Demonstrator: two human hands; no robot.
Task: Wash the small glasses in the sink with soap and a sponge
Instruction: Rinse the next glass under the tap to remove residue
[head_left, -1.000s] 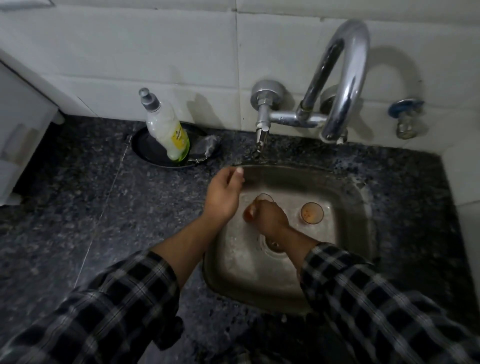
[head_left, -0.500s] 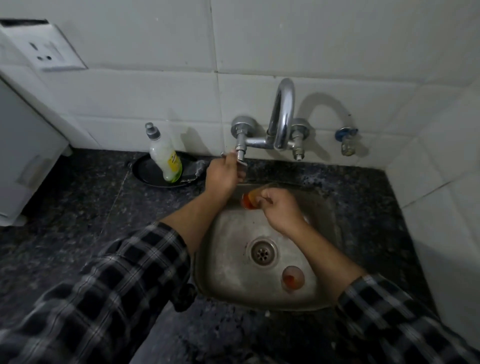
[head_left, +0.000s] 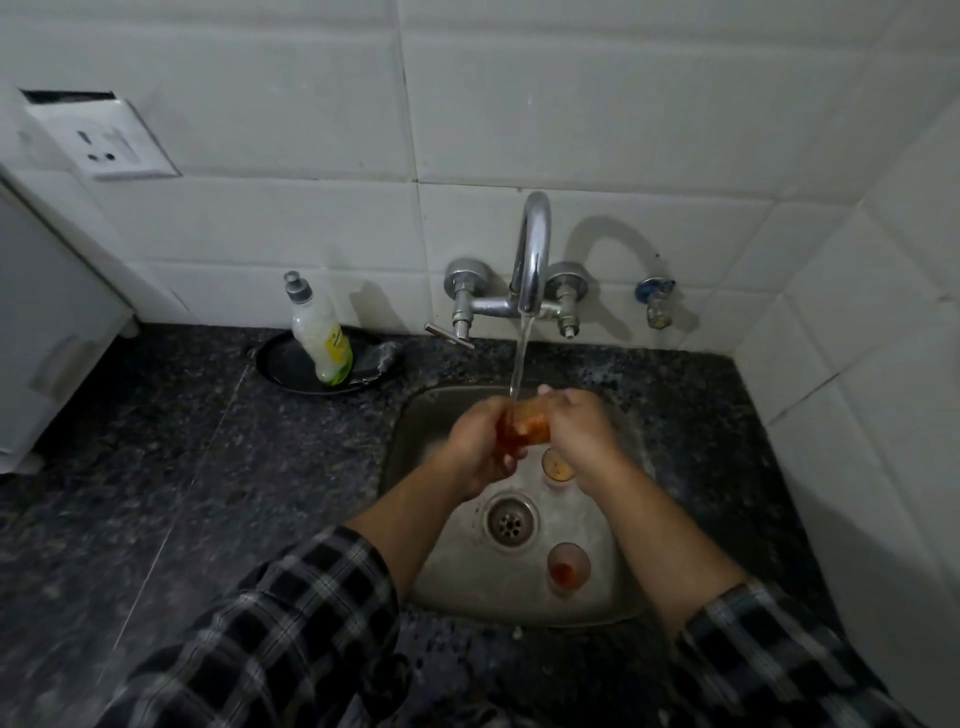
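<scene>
Both hands, left (head_left: 480, 449) and right (head_left: 582, 436), grip one glass (head_left: 524, 428) under the tap (head_left: 530, 260) stream | two glasses (head_left: 567, 569) stand in the sink (head_left: 415, 441) below | soap bottle (head_left: 319, 332) left of tap

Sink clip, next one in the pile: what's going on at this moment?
A person in a checked shirt holds a small glass with orange residue under the running tap, left hand and right hand both around it. Two more dirty glasses stand in the sink: one just below the hands, one near the front by the drain. The soap bottle stands untouched on a dark dish on the counter. No sponge is in either hand.
</scene>
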